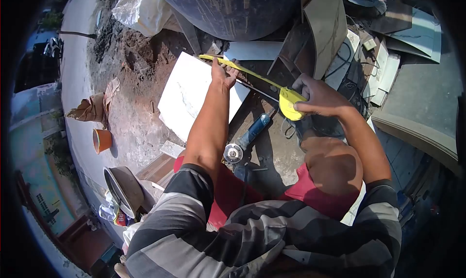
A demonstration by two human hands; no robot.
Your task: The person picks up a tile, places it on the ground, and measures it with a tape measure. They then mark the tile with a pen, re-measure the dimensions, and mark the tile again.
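My right hand [320, 96] grips the yellow case of a tape measure [290, 103]. Its yellow blade [257, 75] is pulled out and runs up and left to my left hand [224, 74], whose fingers close around it near the free end. The blade's tip sticks out past those fingers, above a white marbled tile [182, 96] lying on the ground. My left forearm covers part of that tile. Below the blade, between my legs, lies a blue angle grinder [255, 132] with a round disc facing up.
A large dark rounded container [233, 11] stands at the top. Tile offcuts [325, 30] lean at the upper right, beside a grey slab [422, 98]. To the left are an orange pot [102, 140], a brown cloth [94, 108] and a tilted basin [125, 190].
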